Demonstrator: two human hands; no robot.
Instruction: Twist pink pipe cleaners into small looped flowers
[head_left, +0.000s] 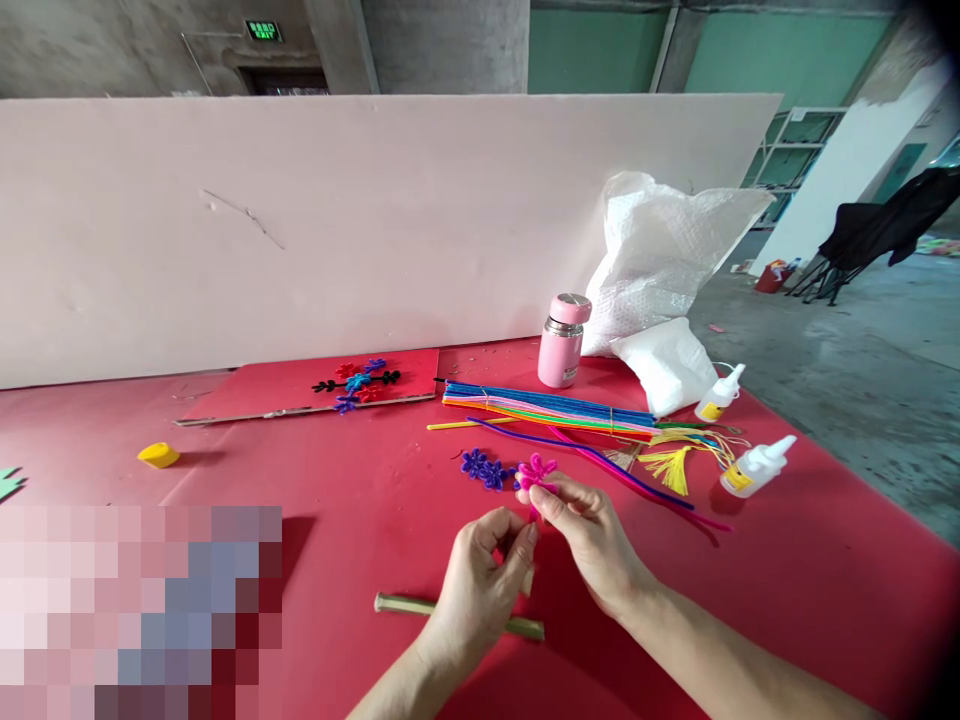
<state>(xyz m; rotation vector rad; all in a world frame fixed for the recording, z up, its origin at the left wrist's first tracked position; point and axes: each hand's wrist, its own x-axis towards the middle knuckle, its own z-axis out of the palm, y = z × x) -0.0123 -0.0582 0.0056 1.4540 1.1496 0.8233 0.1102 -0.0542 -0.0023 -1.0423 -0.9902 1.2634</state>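
My right hand pinches a pink pipe-cleaner flower by its base, just above the red table. My left hand is curled close under it, fingertips pinched at the flower's stem. A purple pipe-cleaner flower lies on the table just left of the pink one. A green stick lies under my left hand. A long purple pipe cleaner and a pink one trail off to the right.
A bundle of coloured pipe cleaners, a pink flask, two glue bottles, yellow tassels and white bags sit at the right. A red board with finished flowers lies further back. A yellow object is at left.
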